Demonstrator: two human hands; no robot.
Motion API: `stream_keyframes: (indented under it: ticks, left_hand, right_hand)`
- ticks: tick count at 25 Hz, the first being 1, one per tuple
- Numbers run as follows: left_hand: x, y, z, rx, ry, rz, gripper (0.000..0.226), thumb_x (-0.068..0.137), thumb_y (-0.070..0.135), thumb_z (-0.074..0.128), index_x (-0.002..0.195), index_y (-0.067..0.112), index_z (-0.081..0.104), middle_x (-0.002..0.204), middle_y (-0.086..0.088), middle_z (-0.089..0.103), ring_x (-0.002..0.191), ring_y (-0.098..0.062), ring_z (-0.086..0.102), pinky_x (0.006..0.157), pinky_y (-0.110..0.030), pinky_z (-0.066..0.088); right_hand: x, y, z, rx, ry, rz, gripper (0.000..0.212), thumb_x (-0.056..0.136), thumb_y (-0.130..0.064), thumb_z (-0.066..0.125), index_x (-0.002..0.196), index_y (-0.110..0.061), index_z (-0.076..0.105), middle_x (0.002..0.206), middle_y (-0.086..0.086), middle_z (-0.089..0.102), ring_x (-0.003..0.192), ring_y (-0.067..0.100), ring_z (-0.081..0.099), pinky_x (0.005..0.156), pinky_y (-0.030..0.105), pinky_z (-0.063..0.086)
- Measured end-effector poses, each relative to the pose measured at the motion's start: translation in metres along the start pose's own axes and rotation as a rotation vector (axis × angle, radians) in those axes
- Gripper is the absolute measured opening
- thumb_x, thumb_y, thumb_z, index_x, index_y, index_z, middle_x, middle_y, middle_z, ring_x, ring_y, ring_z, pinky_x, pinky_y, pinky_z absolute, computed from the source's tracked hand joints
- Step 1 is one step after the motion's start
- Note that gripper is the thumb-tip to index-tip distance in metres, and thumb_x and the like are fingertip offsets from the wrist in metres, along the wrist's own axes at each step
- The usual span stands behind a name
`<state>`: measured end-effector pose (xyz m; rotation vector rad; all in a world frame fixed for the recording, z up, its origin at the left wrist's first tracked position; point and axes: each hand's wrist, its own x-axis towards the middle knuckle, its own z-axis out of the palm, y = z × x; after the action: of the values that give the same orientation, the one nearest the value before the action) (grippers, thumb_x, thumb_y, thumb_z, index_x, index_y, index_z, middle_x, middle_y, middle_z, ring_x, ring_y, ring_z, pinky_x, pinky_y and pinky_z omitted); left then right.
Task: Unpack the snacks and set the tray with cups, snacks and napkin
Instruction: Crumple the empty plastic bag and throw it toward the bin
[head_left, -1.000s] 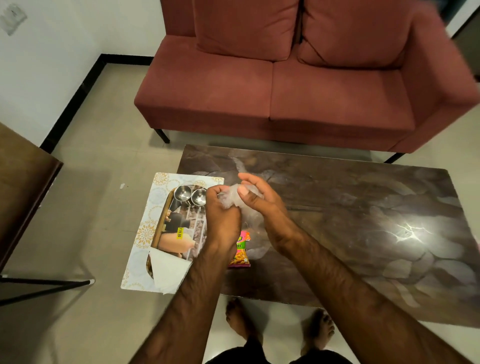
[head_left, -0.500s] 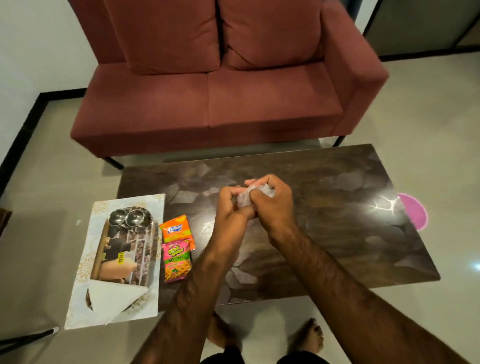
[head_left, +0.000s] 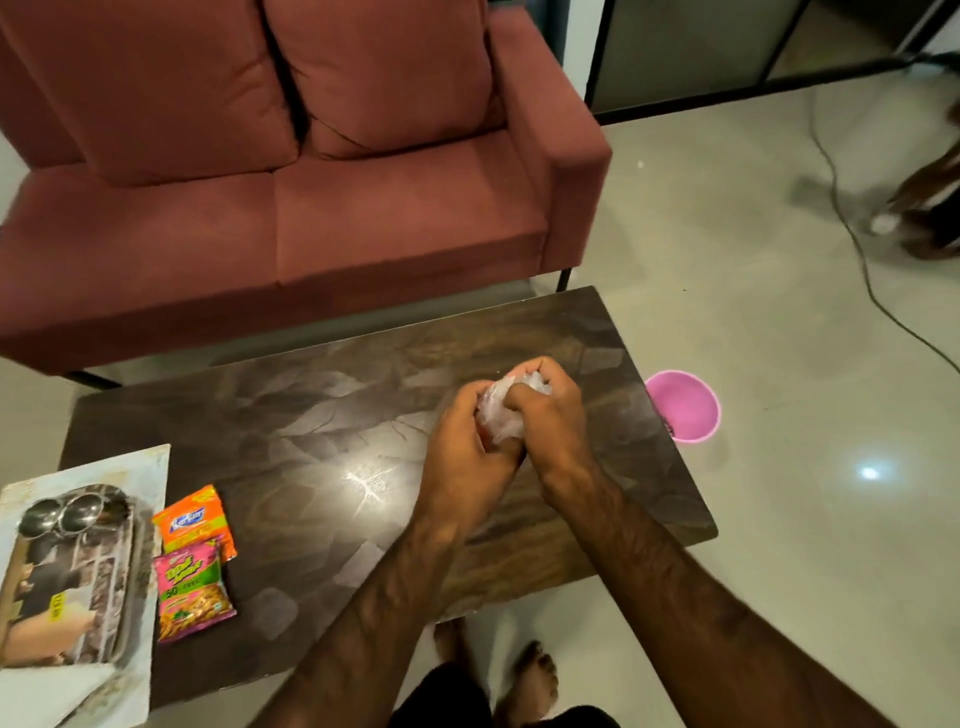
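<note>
A crumpled clear plastic bag (head_left: 503, 415) was gripped by the curled fingers of the left hand (head_left: 467, 452) and right hand (head_left: 550, 426) above the coffee table (head_left: 322, 447).

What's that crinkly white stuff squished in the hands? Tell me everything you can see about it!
The plastic wad is thin, see-through whitish film, shiny and full of wrinkles, like a crumpled bag or wrapper. It is scrunched into a tight ball, so its real shape is hidden. The left hand and right hand both grip it, fingers curled round it, and cover most of it. It is held up above the table, near its right end, not lying on it. Whether anything is inside cannot be seen.
</note>
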<state>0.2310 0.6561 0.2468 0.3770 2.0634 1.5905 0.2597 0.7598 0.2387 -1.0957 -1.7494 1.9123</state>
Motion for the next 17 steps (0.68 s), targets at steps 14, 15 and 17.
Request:
stream_keyframes:
  ticks: [14,15,17]
  left_hand:
    - [0.106,0.025,0.089,-0.026,-0.038,-0.093,0.04,0.07,-0.013,0.058,0.091,0.018,0.07,0.082,-0.003,0.074,0.071,-0.03,0.073,0.05,-0.04,0.06]
    - [0.113,0.025,0.101,-0.035,-0.045,-0.113,0.039,0.071,-0.016,0.056,0.091,0.014,0.07,0.084,-0.01,0.074,0.071,-0.034,0.073,0.05,-0.04,0.06]
    - [0.125,0.025,0.133,-0.033,-0.069,-0.14,0.036,0.074,-0.016,0.059,0.092,0.012,0.069,0.088,-0.017,0.074,0.071,-0.037,0.073,0.052,-0.038,0.059]
  right_hand:
    - [0.093,0.003,-0.111,0.077,-0.176,0.149,0.043,0.092,0.006,0.068,0.118,-0.027,0.073,0.12,0.0,0.074,0.112,0.021,0.074,0.078,0.032,0.068]
    - [0.101,0.007,-0.122,0.062,-0.138,0.129,0.043,0.09,0.008,0.071,0.117,-0.024,0.075,0.119,0.003,0.077,0.112,0.024,0.075,0.08,0.035,0.069]
    - [0.118,0.014,-0.149,0.038,-0.052,0.102,0.043,0.084,0.011,0.076,0.105,-0.027,0.079,0.112,0.004,0.082,0.107,0.024,0.079,0.079,0.038,0.069]
